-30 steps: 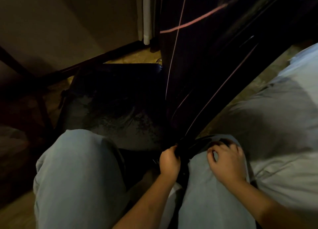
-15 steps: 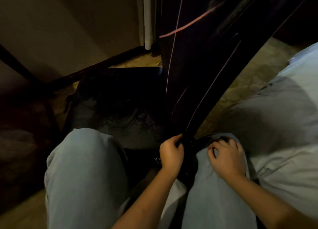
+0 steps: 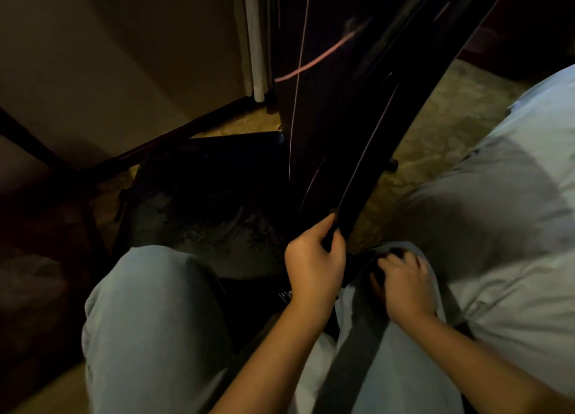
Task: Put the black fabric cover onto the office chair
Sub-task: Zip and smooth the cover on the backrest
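Head view looks down on a seated person's knees [image 3: 155,320] in pale jeans, with the black fabric cover [image 3: 339,127] rising as a taut, narrowing band from lap level to the top of the frame. Thin pinkish seams run along its length. The left hand [image 3: 314,267] pinches the cover's lower end, thumb on the near face and fingers curled round the edge. Just right of that end, the right hand [image 3: 404,284] lies on the knee with fingers curled down over a dark fold of the cover; whether it grips the fold cannot be told.

Left of the cover stands the office chair [image 3: 202,195], its worn dark seat bare and its far edge touching the cover's left edge. Right of the cover's curved right edge, a strip of mottled floor [image 3: 435,127] lies open, and beyond it a pale bed sheet [image 3: 504,227]. Left of the cover and behind the chair, a wall [image 3: 124,55] with a dark skirting and a white curtain hem [image 3: 256,40] close that side.
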Tool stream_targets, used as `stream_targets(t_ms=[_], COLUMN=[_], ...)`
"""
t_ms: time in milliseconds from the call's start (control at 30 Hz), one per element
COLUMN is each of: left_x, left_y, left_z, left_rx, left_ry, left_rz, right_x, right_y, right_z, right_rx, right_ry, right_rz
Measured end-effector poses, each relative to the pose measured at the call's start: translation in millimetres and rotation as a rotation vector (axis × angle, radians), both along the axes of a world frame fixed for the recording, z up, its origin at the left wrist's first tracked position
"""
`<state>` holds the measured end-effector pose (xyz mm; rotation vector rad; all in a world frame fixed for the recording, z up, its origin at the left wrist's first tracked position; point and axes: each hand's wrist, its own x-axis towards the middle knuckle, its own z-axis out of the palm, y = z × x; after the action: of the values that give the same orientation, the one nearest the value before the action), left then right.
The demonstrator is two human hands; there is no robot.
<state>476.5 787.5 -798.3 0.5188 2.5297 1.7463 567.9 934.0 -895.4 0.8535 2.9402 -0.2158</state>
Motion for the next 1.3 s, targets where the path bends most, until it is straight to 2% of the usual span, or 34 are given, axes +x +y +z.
stream_targets(t_ms=[67, 267, 433, 633, 867, 1133, 1300], left_x=[-0.4, -4.9, -2.2, -6.1, -6.5, -16.6, -23.0], left_y=[1.1, 7.4, 11.1, 22.0, 35.5, 54.6, 56.5], left_z=[11.5, 35.5, 56.5, 94.7, 135.7, 171.5, 124.2], left_rx=[0.004, 0.025, 0.028, 0.105, 0.231, 0.306, 0.293], left_ry=[0.002, 0.043, 0.065, 0.131, 0.198, 0.456, 0.719], left_rz=[-0.009, 0.003, -0.001, 0.000, 0.017, -0.006, 0.006], right_x=[-1.4, -1.0, 2.0, 5.4, 4.2, 2.8, 8.5], right_y=[1.0, -6.7, -5.0, -2.9, 0.0, 2.9, 6.6], right_z=[-0.6, 6.9, 2.4, -1.6, -8.5, -8.6, -12.6], right_rx=[-0.012, -0.013, -0.033, -0.004, -0.063, -0.069, -0.043], right_ry=[-0.021, 0.157, 0.137, 0.177, 0.192, 0.145, 0.305], right_rz=[-0.019, -0.032, -0.007, 0.016, -0.033, -0.025, 0.046])
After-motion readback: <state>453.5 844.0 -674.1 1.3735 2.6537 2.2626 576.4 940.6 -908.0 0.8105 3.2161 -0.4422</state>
